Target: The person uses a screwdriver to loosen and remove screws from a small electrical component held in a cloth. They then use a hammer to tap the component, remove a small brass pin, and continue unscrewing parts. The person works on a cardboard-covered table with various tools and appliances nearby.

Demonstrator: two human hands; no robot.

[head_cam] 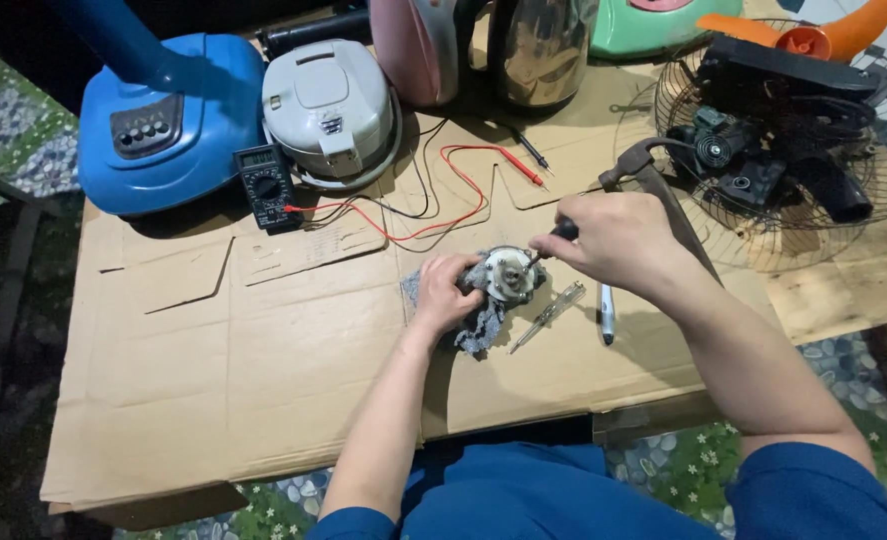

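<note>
Cardboard sheet covers the table, appliances crowd its far edge. Left hand clamps a small round motor on a grey rag at centre. Right hand grips a screwdriver, tip on the motor. Spare screwdriver and pen lie just right; multimeter with red lead behind.

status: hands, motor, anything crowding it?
Left hand steadies small motor on grey rag. Right hand holds tool to it. Clear-handled screwdriver and pen lie beside.
</note>
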